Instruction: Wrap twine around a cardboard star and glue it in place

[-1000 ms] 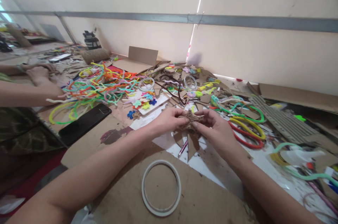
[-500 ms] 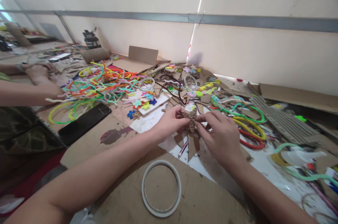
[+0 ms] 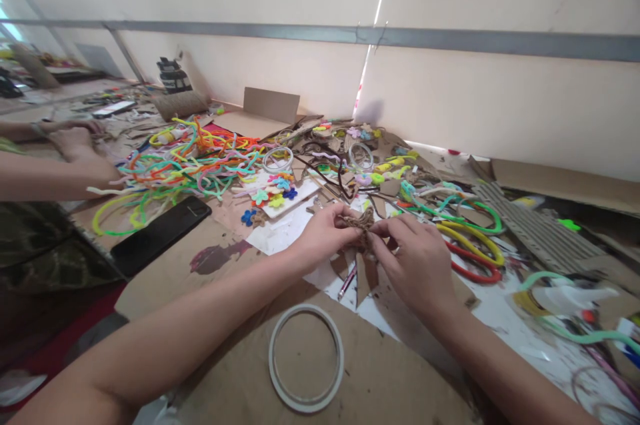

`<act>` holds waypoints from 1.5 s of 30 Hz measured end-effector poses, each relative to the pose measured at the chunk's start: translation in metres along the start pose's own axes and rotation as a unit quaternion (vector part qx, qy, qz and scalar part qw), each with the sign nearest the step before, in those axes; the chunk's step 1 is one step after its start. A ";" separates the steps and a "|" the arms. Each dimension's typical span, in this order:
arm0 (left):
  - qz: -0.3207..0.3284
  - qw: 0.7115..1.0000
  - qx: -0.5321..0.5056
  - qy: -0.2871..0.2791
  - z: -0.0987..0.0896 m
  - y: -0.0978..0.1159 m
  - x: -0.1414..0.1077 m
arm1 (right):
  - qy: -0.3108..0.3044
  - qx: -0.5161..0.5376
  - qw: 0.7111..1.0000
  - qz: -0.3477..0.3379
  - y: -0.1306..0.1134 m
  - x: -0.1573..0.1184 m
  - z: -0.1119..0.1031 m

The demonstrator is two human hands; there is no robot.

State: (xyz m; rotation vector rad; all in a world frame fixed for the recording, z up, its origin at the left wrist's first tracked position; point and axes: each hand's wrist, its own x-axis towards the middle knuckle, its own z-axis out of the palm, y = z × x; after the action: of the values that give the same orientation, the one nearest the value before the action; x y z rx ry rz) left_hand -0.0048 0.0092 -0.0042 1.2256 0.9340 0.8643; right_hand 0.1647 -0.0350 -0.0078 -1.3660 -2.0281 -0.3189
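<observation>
A small brown piece (image 3: 362, 223) with a ridged, cord-like surface, perhaps wound with twine, is held between both hands over the white paper. My left hand (image 3: 327, 235) pinches it from the left, thumb toward me. From the right, my right hand (image 3: 417, 261) grips its near edge between thumb and bent fingers. My fingertips cover part of the piece. Just below it lie a pointed cardboard scrap (image 3: 367, 277) and a purple pen (image 3: 347, 282). Nearer me, a ring-shaped roll of tape (image 3: 273, 358) lies flat on the cardboard sheet (image 3: 225, 371).
Tangled pipe cleaners (image 3: 200, 155), fuzzy flowers (image 3: 276, 200) and a black phone (image 3: 160, 236) lie to the left. Another person's hand (image 3: 73, 139) rests beyond them. On the right are a glue bottle (image 3: 543, 299), a red loop (image 3: 480, 275) and corrugated cardboard (image 3: 540, 228).
The brown piece has turned and tilted in my fingers, so its top lies flatter. My left thumb has shifted slightly right across it. Both hands keep their grip.
</observation>
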 end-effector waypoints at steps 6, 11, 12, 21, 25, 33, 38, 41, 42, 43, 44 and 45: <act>-0.006 0.998 -0.053 -0.014 0.003 0.001 -0.002 | 0.006 -0.027 0.999 -0.025 -0.003 -0.001 0.000; -0.007 0.998 -0.054 -0.022 0.002 -0.002 0.000 | 0.015 -0.060 0.997 -0.042 -0.006 -0.001 -0.001; -0.007 0.998 -0.053 -0.021 0.002 -0.003 0.000 | 0.017 -0.065 0.997 -0.042 -0.006 -0.001 -0.002; 0.000 0.998 -0.057 -0.017 0.000 -0.007 0.002 | 0.018 -0.094 0.993 -0.062 -0.008 -0.001 -0.002; -0.001 0.995 -0.093 -0.022 0.000 -0.008 0.003 | 0.004 -0.039 0.998 -0.042 -0.007 -0.001 -0.002; 0.001 0.997 -0.079 0.001 0.001 -0.005 0.003 | -0.035 0.185 0.959 0.214 -0.003 0.006 -0.003; 0.010 0.998 -0.063 0.000 0.002 -0.005 0.003 | -0.068 0.306 0.885 0.344 0.004 0.007 0.006; 0.016 0.999 -0.048 -0.001 0.003 -0.005 0.002 | -0.088 0.416 0.829 0.364 0.006 0.007 0.010; 0.015 0.999 -0.046 -0.004 0.002 -0.005 0.002 | -0.094 0.444 0.813 0.365 0.005 0.007 0.010; 0.012 0.999 -0.047 -0.011 0.002 -0.004 0.002 | -0.097 0.463 0.801 0.366 0.005 0.008 0.010; 0.011 0.999 -0.046 -0.021 0.000 -0.004 0.002 | -0.096 0.475 0.794 0.368 0.005 0.008 0.010; 0.009 0.999 -0.043 -0.032 -0.001 -0.003 0.003 | -0.094 0.482 0.789 0.370 0.004 0.009 0.009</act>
State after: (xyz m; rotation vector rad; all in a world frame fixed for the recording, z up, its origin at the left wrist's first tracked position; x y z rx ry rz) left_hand -0.0045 0.0118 -0.0074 1.1822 0.8269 0.8656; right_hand 0.1628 -0.0220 -0.0097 -1.3422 -1.2367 1.0930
